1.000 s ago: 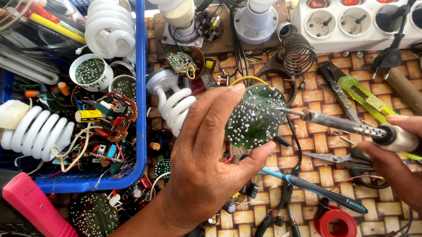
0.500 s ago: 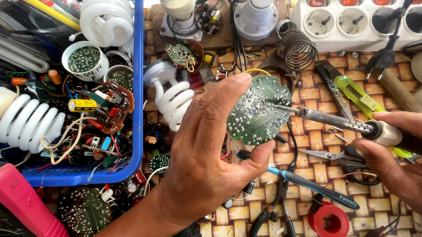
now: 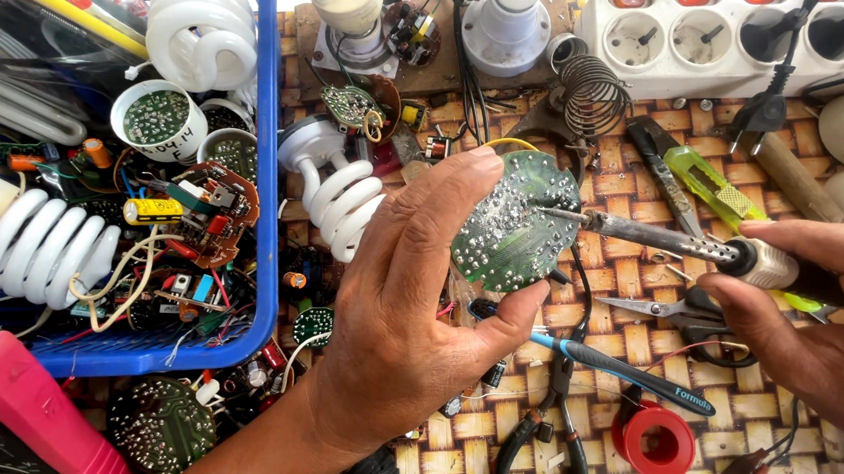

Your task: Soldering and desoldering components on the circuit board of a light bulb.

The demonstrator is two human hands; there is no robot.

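Fingers of the left hand [image 3: 400, 339] pinch a round green circuit board [image 3: 513, 225] by its edges, its solder-dotted face up, above the woven mat [image 3: 458, 435]. Gripped in the right hand [image 3: 831, 335], a soldering iron [image 3: 663, 238] seems to touch the board's shiny middle.

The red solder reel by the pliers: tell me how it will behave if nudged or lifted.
The red solder reel lies flat on the woven mat, so it probably slides rather than rolls. Stood on its round rim, it would likely roll. It looks small but may be heavy for its size if wound with solder.
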